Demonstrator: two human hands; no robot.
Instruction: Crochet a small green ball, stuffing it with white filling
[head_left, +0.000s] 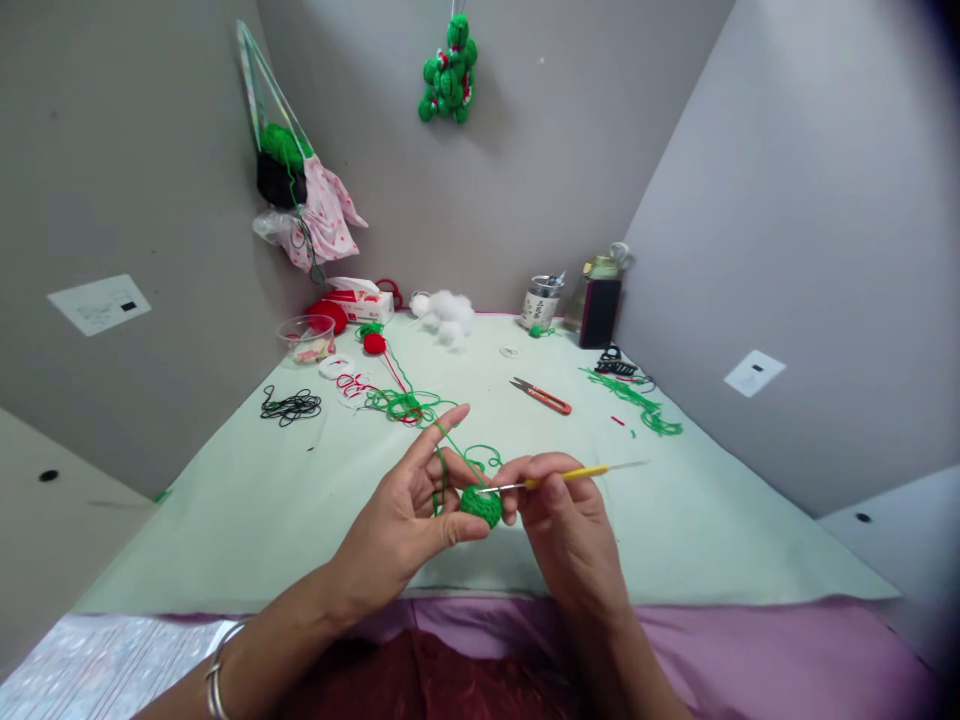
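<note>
A small round piece of green crochet (481, 508) is pinched between the thumb and fingers of my left hand (409, 505). The index finger of that hand points up, and green yarn (455, 442) runs past it to the work. My right hand (564, 520) grips a crochet hook (589, 473) with a yellow handle. The metal tip of the hook meets the top of the crochet piece, where something whitish shows. Whether a loop is on the tip is too small to tell.
Beyond my hands lie tangled green yarn (405, 404), black cord (291, 405), orange thread snips (541, 396) and white stuffing (450, 315). Cut green strands (645, 402) lie to the right. A pen tin (541, 305) and tissue box (367, 303) stand at the back.
</note>
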